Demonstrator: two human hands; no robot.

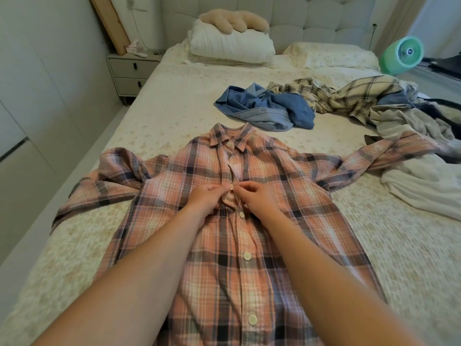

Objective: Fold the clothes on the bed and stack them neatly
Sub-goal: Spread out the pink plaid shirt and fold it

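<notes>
A pink plaid shirt lies face up on the bed, collar away from me and both sleeves spread out to the sides. My left hand and my right hand meet at the button placket on the chest. Each pinches one edge of the placket around a button. The lower buttons are fastened. A crumpled blue denim shirt lies beyond the collar. Further right sprawls a beige plaid shirt.
A heap of grey, white and dark clothes covers the bed's right side, over the end of the pink sleeve. Pillows sit at the headboard. A nightstand stands at the left. A green fan stands at the right.
</notes>
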